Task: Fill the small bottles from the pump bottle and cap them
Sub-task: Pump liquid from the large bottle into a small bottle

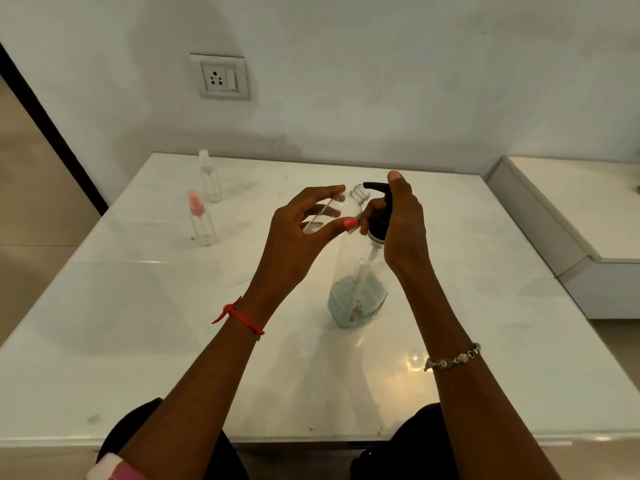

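A clear pump bottle point(356, 296) with pale blue liquid in its lower part stands on the white table point(173, 341). My right hand point(401, 223) wraps around its black pump head point(379, 209), index finger on top. My left hand point(304, 230) holds a small uncapped clear bottle point(349, 206) tilted, its open neck just under the pump's nozzle. A small bottle with a pink spray cap point(201, 220) and one with a clear cap point(210, 178) stand upright at the far left of the table.
A wall with a power socket point(223, 77) rises behind the table. A low white ledge point(571, 216) sits to the right. My knees show under the table's near edge.
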